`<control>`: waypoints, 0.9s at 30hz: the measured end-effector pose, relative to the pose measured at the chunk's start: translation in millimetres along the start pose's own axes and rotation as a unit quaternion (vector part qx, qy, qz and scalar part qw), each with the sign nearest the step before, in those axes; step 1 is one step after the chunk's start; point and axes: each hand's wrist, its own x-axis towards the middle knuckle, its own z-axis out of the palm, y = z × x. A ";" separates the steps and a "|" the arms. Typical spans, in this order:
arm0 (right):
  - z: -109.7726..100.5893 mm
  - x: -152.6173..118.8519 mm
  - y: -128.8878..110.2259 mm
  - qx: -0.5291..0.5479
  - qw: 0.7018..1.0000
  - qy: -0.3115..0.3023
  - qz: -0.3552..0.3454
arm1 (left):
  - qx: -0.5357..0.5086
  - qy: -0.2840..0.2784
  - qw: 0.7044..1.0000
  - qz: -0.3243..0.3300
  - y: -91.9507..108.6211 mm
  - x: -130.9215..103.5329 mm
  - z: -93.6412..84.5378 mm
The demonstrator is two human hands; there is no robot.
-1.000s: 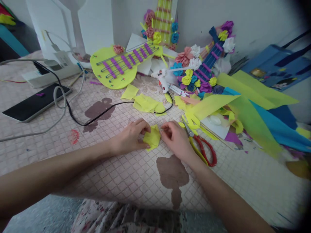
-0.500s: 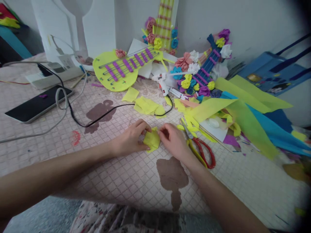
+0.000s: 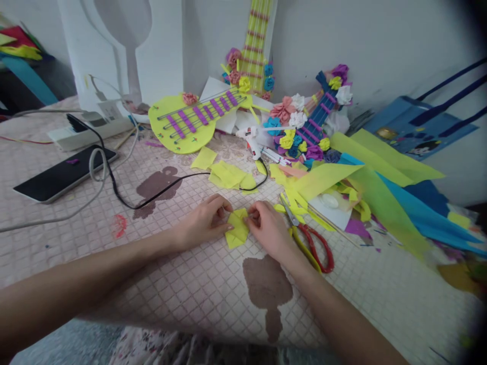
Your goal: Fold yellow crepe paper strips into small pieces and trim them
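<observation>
A small piece of yellow crepe paper (image 3: 237,234) is held between my two hands above the patterned tablecloth (image 3: 182,284). My left hand (image 3: 205,221) pinches its left edge between thumb and fingers. On the opposite side, my right hand (image 3: 266,225) grips the upper right edge with curled fingertips. The paper looks creased, with a fold across its middle. Several cut yellow paper squares (image 3: 227,175) lie just beyond my hands. Scissors with red and yellow handles (image 3: 314,248) rest beside my right wrist, their blades pointing away from me.
A white glue gun (image 3: 251,142) with a black cable lies behind the squares. Paper guitars, one yellow (image 3: 184,124) and one blue (image 3: 317,119), sit at the back. Crepe strips (image 3: 395,203) pile up at right. A phone (image 3: 64,172) and power strip (image 3: 91,133) are left.
The yellow paper has turned and now shows a creased face with a corner pointing down. Both hands stay pinched on it. The whole view has shifted slightly.
</observation>
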 end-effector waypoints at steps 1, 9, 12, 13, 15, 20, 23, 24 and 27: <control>0.1 0.3 -0.1 -0.002 1.000 -0.003 0.002 | -0.001 0.004 1.000 -0.004 0.4 0.3 -0.2; -6.5 2.6 -4.3 0.098 0.994 -0.021 0.051 | -0.037 0.027 0.998 -0.033 0.5 0.6 0.6; -10.5 0.1 -6.6 0.270 0.958 -0.023 0.091 | -0.119 0.044 0.990 -0.057 0.7 0.5 0.0; -11.6 -1.2 -7.8 0.338 0.934 -0.028 0.110 | -0.162 0.042 0.984 -0.064 1.2 0.6 -0.3; -13.3 -4.0 -10.8 0.455 0.877 -0.035 0.152 | -0.251 0.021 0.965 -0.077 2.5 0.9 -0.9; -16.5 -9.2 -17.1 0.551 0.810 -0.037 0.197 | -0.353 -0.074 0.922 -0.137 2.9 2.8 -4.4; -17.8 -9.7 -17.7 0.558 0.805 -0.050 0.195 | -0.344 -0.115 0.917 -0.164 -0.2 5.3 -9.6; -17.9 -9.8 -17.2 0.561 0.804 -0.051 0.193 | -0.337 -0.132 0.917 -0.165 -1.2 6.1 -11.7; -16.2 -10.4 -13.3 0.546 0.818 -0.060 0.170 | -0.323 -0.172 0.916 -0.162 -3.3 7.7 -17.4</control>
